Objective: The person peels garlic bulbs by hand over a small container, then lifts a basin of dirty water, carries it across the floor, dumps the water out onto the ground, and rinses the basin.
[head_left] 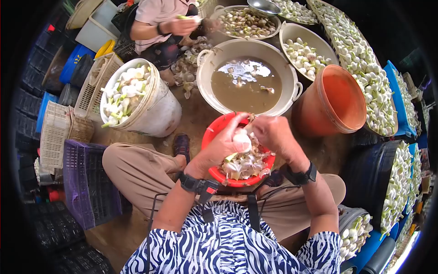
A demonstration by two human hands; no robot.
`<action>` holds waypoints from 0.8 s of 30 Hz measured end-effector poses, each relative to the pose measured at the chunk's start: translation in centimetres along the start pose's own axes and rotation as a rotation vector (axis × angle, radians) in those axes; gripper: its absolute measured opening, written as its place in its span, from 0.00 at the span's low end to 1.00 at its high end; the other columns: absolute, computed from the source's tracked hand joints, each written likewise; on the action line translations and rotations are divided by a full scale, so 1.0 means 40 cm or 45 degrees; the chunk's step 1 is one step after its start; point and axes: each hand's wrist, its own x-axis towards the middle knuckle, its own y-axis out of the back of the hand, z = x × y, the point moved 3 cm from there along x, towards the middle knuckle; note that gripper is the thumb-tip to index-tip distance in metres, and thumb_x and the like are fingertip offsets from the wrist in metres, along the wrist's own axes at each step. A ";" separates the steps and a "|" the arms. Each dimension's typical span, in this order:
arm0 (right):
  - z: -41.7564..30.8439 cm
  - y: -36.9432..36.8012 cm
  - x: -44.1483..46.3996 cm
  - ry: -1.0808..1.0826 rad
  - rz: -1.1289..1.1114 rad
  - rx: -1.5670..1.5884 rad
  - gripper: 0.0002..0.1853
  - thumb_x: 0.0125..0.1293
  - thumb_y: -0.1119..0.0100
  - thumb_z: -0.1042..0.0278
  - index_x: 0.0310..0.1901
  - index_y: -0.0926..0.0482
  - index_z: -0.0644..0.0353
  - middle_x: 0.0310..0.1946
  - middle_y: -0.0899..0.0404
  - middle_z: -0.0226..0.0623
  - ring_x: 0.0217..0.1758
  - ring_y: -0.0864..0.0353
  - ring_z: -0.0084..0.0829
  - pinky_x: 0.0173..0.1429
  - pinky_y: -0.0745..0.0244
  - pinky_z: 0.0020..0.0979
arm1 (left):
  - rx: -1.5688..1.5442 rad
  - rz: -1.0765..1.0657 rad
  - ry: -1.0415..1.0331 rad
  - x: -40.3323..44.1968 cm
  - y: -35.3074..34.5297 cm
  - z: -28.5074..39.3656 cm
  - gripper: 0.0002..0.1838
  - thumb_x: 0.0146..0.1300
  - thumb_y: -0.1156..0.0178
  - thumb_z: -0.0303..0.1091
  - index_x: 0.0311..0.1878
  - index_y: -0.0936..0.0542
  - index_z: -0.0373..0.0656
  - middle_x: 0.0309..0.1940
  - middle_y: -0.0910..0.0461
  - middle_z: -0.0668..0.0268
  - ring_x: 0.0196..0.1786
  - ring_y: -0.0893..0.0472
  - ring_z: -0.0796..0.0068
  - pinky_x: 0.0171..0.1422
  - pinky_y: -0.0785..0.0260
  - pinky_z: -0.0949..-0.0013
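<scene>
My left hand point(222, 145) is closed around a white garlic bulb point(242, 139), held over a red basin point(212, 131). On the bulb's far right side, my right hand point(275, 134) has its fingers curled in and pressed together. Whatever those fingers pinch is hidden and slightly blurred. Loose garlic skins point(244, 165) fill the basin below both hands, which sits between my legs. Just beyond it stands a wide two-handled tub point(204, 89) of murky brown water, with a few scraps afloat.
A white bucket point(159, 109) heaped with peeled garlic stands at left, an orange bucket point(315, 112) at right. Beyond, a co-worker's hand point(182, 26) holds a garlic bulb near another garlic basin point(278, 28). Large garlic trays point(365, 77) line the right; crates point(86, 182) stand left.
</scene>
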 end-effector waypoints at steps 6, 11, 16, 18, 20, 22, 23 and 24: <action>-0.033 0.003 -0.001 -0.258 -0.031 0.728 0.08 0.54 0.40 0.75 0.37 0.20 0.59 0.27 0.23 0.42 0.31 0.23 0.38 0.36 0.28 0.33 | -0.133 0.137 0.086 0.000 0.023 -0.014 0.49 0.47 0.31 0.25 0.70 0.51 0.39 0.53 0.29 0.61 0.55 0.27 0.74 0.58 0.34 0.72; -0.020 -0.053 -0.004 -0.292 -0.056 0.811 0.06 0.53 0.39 0.74 0.34 0.20 0.61 0.26 0.23 0.40 0.29 0.22 0.36 0.35 0.28 0.32 | 0.379 0.260 -0.033 0.000 0.021 -0.005 0.52 0.43 0.36 0.20 0.71 0.55 0.40 0.43 0.24 0.62 0.48 0.24 0.76 0.53 0.32 0.73; -0.003 -0.107 -0.006 -0.096 0.043 0.190 0.01 0.55 0.45 0.77 0.28 0.24 0.64 0.27 0.23 0.45 0.31 0.23 0.45 0.34 0.28 0.38 | 0.590 0.320 -0.053 -0.029 0.044 0.012 0.55 0.43 0.33 0.24 0.72 0.57 0.43 0.35 0.23 0.62 0.39 0.24 0.74 0.49 0.32 0.72; 0.007 -0.106 -0.002 -0.111 0.131 0.257 0.02 0.56 0.46 0.77 0.31 0.25 0.65 0.30 0.24 0.47 0.31 0.24 0.47 0.35 0.28 0.38 | 0.661 0.367 -0.143 -0.040 0.055 0.036 0.55 0.43 0.33 0.25 0.72 0.57 0.44 0.37 0.23 0.62 0.40 0.23 0.73 0.50 0.31 0.70; 0.013 -0.108 0.008 -0.261 0.085 0.438 0.05 0.56 0.46 0.77 0.35 0.24 0.65 0.30 0.23 0.46 0.32 0.23 0.44 0.36 0.28 0.35 | 0.701 0.399 -0.091 -0.042 0.073 0.051 0.54 0.43 0.33 0.25 0.72 0.56 0.43 0.37 0.23 0.62 0.39 0.23 0.72 0.49 0.31 0.70; -0.046 -0.048 0.039 -0.220 0.029 0.561 0.06 0.56 0.45 0.78 0.36 0.23 0.65 0.28 0.23 0.44 0.31 0.22 0.42 0.36 0.28 0.33 | 0.692 0.413 -0.008 -0.036 0.082 0.032 0.54 0.43 0.33 0.26 0.71 0.55 0.43 0.34 0.25 0.60 0.34 0.24 0.68 0.43 0.30 0.67; -0.067 -0.044 0.045 -0.173 -0.041 0.594 0.06 0.56 0.44 0.78 0.36 0.22 0.65 0.27 0.24 0.43 0.30 0.22 0.41 0.36 0.28 0.32 | 0.772 0.405 -0.105 -0.030 0.086 0.019 0.52 0.43 0.35 0.24 0.71 0.55 0.42 0.36 0.24 0.55 0.37 0.22 0.61 0.44 0.29 0.64; -0.075 -0.046 0.054 -0.104 -0.066 0.500 0.05 0.56 0.44 0.79 0.35 0.22 0.65 0.27 0.23 0.44 0.30 0.22 0.41 0.36 0.28 0.32 | 0.767 0.390 -0.096 -0.024 0.086 0.014 0.51 0.43 0.36 0.24 0.70 0.54 0.40 0.38 0.23 0.53 0.39 0.22 0.58 0.46 0.30 0.63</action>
